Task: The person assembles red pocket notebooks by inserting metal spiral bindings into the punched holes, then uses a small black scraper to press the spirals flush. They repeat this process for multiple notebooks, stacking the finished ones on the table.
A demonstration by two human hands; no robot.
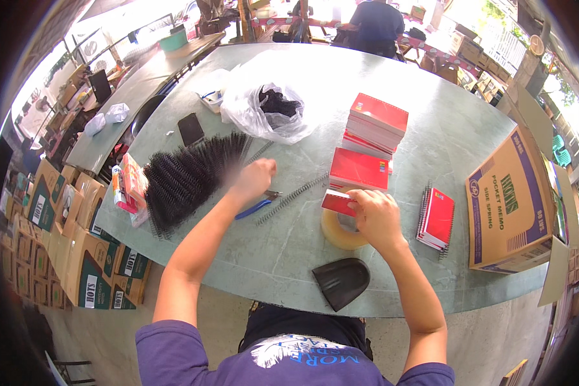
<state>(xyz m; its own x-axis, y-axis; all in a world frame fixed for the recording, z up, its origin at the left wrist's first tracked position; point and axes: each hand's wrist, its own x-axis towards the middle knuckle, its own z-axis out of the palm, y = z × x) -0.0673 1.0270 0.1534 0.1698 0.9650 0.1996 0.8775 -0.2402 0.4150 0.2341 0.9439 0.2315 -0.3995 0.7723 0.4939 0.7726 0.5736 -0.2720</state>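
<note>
My right hand grips a small red-covered memo pad, held over a roll of tape. Blurred by motion, my left hand is beside a dense pile of black spiral binding coils; its fingers do not show clearly. Between my hands lie a loose black coil and blue-handled pliers. Just beyond my right hand, red memo pads sit in a stack, with a taller stack behind. To the right lie several coil-bound red notebooks.
An open cardboard carton stands at the table's right edge. A black curved scoop-like piece lies near the front edge. A clear plastic bag with black contents is toward the back. Boxes are stacked at the left. Another person is at the far side.
</note>
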